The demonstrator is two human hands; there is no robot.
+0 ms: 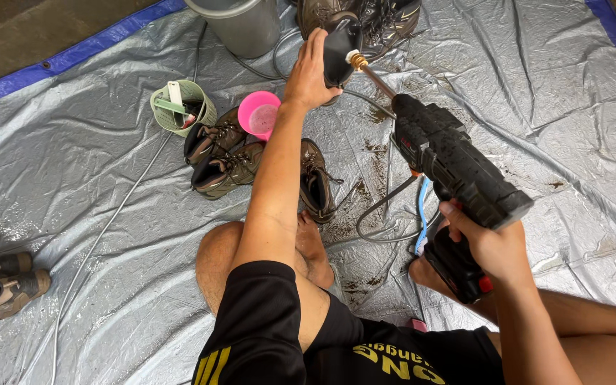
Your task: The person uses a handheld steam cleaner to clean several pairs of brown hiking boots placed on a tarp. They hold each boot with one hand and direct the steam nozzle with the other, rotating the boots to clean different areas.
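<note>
We see the right hand (490, 246) clenched on the handle of a black spray gun (458, 171), barrel raised and pointing away over the grey tarp (94, 164). The left hand (311, 71) — arm fully stretched — has its grip closed around the black nozzle head (340, 46) at the brass lance tip. Beside the forearm: brown boots (222, 160), a pink cup (258, 114), a green basket (183, 107). A grey bucket (240, 25) stands near the top edge.
</note>
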